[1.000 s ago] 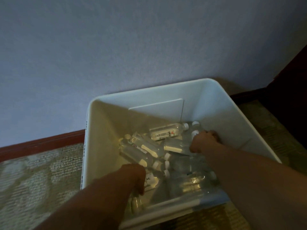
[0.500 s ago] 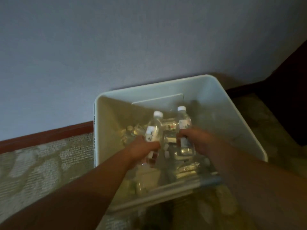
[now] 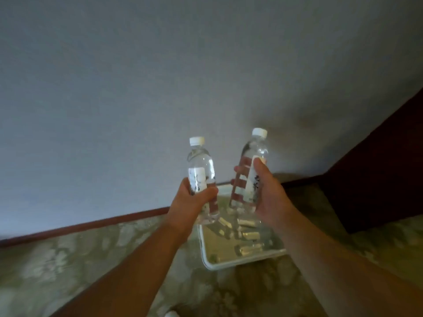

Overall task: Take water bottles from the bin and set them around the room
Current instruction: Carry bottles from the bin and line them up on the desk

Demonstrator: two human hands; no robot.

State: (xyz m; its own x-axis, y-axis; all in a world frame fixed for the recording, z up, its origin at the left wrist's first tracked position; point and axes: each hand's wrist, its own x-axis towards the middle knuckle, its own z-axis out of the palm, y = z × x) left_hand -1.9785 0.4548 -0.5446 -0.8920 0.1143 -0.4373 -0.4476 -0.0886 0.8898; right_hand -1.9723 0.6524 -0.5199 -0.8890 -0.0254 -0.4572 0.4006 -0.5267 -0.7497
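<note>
Gripping one clear plastic water bottle with a white cap (image 3: 201, 179) low on its body, the left hand (image 3: 194, 202) curls its fingers fully round it. The right hand (image 3: 267, 197) wraps a second clear white-capped bottle (image 3: 250, 172) at its label, thumb up the front. Both bottles stand roughly upright, caps toward the grey wall (image 3: 160, 76), side by side and apart. Directly beneath the hands on the patterned green carpet (image 3: 91, 259) sits the white plastic bin (image 3: 229, 264), with more bottles lying in it. Neither hand looks nearer any setting place; none shows.
</note>
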